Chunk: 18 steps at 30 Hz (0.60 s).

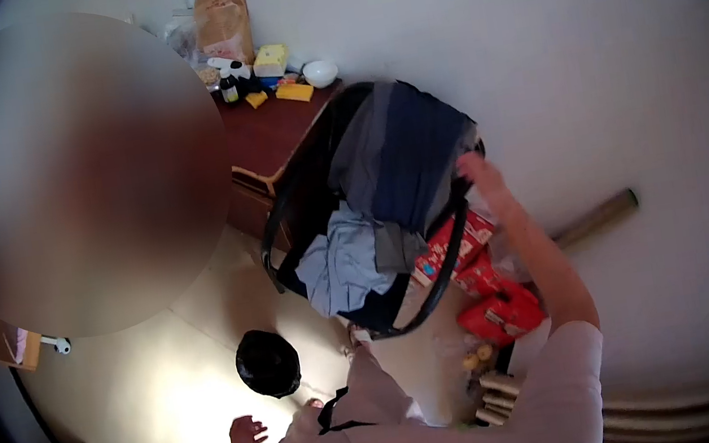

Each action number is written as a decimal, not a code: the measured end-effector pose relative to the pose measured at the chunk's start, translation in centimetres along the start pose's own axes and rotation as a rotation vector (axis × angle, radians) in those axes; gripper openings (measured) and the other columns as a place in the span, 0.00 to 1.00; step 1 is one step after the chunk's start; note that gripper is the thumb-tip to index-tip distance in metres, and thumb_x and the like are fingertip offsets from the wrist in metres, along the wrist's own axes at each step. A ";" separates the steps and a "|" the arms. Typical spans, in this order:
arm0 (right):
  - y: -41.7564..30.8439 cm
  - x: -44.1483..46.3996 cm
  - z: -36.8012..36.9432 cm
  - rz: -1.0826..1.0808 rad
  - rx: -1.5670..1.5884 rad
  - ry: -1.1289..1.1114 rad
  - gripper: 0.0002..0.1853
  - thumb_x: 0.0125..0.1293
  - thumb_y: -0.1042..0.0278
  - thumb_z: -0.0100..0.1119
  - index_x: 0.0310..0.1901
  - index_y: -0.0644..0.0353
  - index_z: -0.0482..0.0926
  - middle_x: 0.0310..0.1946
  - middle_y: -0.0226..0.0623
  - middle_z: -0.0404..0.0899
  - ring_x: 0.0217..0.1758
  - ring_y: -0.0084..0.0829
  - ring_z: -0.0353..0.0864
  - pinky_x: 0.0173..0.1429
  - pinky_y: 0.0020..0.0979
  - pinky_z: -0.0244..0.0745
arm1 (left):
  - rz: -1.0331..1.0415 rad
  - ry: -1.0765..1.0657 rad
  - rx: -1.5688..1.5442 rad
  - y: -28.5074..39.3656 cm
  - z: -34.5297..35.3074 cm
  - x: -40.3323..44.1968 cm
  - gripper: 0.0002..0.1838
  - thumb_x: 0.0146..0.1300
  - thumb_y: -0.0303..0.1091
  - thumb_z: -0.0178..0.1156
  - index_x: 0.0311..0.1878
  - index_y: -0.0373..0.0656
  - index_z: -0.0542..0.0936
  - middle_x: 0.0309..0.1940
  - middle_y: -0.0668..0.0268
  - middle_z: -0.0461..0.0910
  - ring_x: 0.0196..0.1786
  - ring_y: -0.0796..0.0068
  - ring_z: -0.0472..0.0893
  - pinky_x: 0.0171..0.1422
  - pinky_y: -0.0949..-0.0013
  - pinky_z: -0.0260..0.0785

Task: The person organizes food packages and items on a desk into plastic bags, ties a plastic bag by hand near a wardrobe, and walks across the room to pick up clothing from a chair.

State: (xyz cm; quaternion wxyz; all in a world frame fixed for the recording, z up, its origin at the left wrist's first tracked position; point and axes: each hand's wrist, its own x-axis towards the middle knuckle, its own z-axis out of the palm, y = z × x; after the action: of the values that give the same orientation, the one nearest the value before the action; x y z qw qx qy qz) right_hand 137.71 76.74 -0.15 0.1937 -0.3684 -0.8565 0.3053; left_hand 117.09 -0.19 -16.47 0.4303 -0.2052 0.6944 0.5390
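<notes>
A black-framed armchair (pixel 271 249) stands in front of me, with clothes draped over it. Over its back hangs a dark navy and grey garment (pixel 412 150), and a crumpled light blue garment (pixel 344 259) lies on the seat. My right hand (pixel 479 172) is stretched out to the right edge of the chair back. Its fingers are curled in by the navy cloth; what they grip is too small to make out. Low at my left side hangs my left hand (pixel 247 436), fingers loosely apart and holding nothing.
A dark red wooden desk (pixel 273 129) carries a paper bag (pixel 223 24), a white bowl (pixel 320 73) and small items. Red packages (pixel 502 314) lie right of the chair. A black bin (pixel 267 363) stands on the floor. A large blurred patch hides the left.
</notes>
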 end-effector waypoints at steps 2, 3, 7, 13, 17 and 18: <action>-1.2 6.6 -3.2 0.014 -0.258 0.352 0.22 0.73 0.48 0.46 0.54 0.57 0.77 0.40 0.46 0.83 0.45 0.46 0.81 0.50 0.44 0.74 | -0.113 0.031 -0.083 -1.5 0.9 -0.4 0.14 0.67 0.40 0.54 0.53 0.45 0.72 0.36 0.57 0.80 0.35 0.59 0.84 0.32 0.56 0.78; 2.4 9.4 -4.2 0.034 0.022 0.278 0.19 0.73 0.55 0.45 0.56 0.55 0.77 0.43 0.48 0.83 0.48 0.45 0.82 0.51 0.42 0.76 | -0.176 0.030 -0.116 -1.3 1.4 -0.9 0.14 0.68 0.39 0.53 0.53 0.45 0.71 0.36 0.56 0.80 0.34 0.57 0.84 0.32 0.55 0.79; 22.1 19.6 -4.2 -0.061 -0.760 0.122 0.24 0.73 0.55 0.46 0.64 0.61 0.71 0.62 0.51 0.73 0.63 0.46 0.73 0.66 0.42 0.69 | -0.169 0.107 0.012 -0.5 4.7 -2.9 0.15 0.67 0.37 0.54 0.52 0.39 0.71 0.39 0.52 0.80 0.36 0.54 0.85 0.35 0.55 0.80; 21.4 25.6 -1.0 -0.068 -0.615 -0.259 0.24 0.73 0.57 0.46 0.64 0.62 0.70 0.62 0.51 0.72 0.64 0.45 0.72 0.68 0.42 0.65 | -0.175 0.217 -0.046 4.7 11.9 -4.3 0.16 0.70 0.40 0.55 0.55 0.42 0.74 0.43 0.59 0.81 0.44 0.64 0.84 0.46 0.58 0.78; 19.3 25.3 -3.4 -0.126 -0.571 -0.390 0.24 0.73 0.58 0.46 0.65 0.63 0.70 0.61 0.51 0.72 0.65 0.44 0.71 0.70 0.41 0.63 | -0.187 0.169 -0.074 3.8 14.4 -3.6 0.14 0.70 0.39 0.52 0.55 0.46 0.75 0.42 0.62 0.82 0.43 0.67 0.83 0.46 0.60 0.77; 17.5 24.6 -3.6 -0.160 -0.544 -0.427 0.24 0.73 0.59 0.46 0.65 0.63 0.69 0.61 0.51 0.72 0.65 0.44 0.70 0.70 0.41 0.62 | -0.179 0.110 -0.079 2.8 14.2 -3.3 0.14 0.70 0.40 0.52 0.55 0.48 0.75 0.42 0.63 0.82 0.43 0.66 0.83 0.46 0.60 0.77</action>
State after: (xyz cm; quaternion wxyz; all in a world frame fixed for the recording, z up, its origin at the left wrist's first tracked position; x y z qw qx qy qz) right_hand 132.64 105.99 -6.54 -0.0719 -0.2662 -0.9537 0.1203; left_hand 122.14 13.29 -12.88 0.4294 -0.3127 0.6740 0.5134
